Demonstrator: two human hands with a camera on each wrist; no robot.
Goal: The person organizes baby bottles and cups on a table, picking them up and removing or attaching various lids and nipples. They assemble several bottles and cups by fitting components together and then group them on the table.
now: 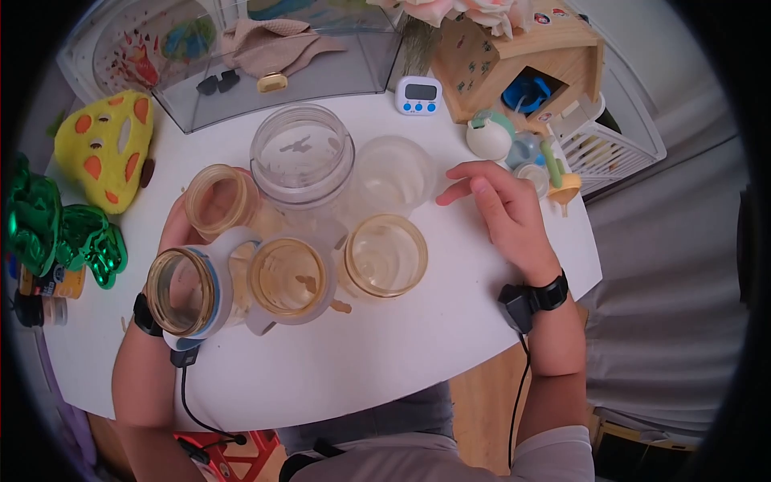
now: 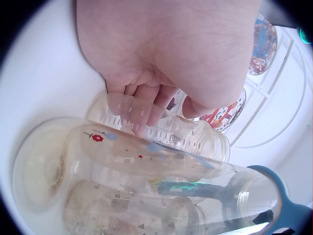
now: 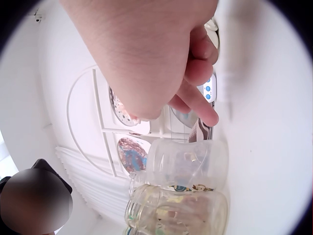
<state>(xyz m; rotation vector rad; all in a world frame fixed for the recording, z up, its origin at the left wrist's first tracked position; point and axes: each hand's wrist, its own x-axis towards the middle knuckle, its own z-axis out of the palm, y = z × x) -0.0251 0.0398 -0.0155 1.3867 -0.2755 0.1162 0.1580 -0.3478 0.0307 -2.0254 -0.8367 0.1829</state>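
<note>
Several clear, open-topped bottles stand grouped on the white table. My left hand [image 1: 178, 223] is round the back-left bottle [image 1: 217, 202]; in the left wrist view the fingers of that hand [image 2: 166, 54] curl behind this bottle [image 2: 193, 142]. In front of it is a bottle with a blue-and-white handle [image 1: 183, 291]. Beside that stand a white-handled bottle [image 1: 289, 277] and an amber-rimmed one [image 1: 386, 255]. Behind are a wide clear jar [image 1: 302, 153] and a frosted cup [image 1: 393, 175]. My right hand [image 1: 507, 213] holds nothing, right of the cup, its fingers loosely bent, index finger extended.
A clear box [image 1: 281, 76] stands at the back, with a white timer [image 1: 418, 95] and wooden house [image 1: 514, 64] to its right. Small bottle parts [image 1: 526, 153] lie near a white basket [image 1: 618, 153]. At left are a yellow plush [image 1: 107, 151] and green foil balloon [image 1: 36, 221].
</note>
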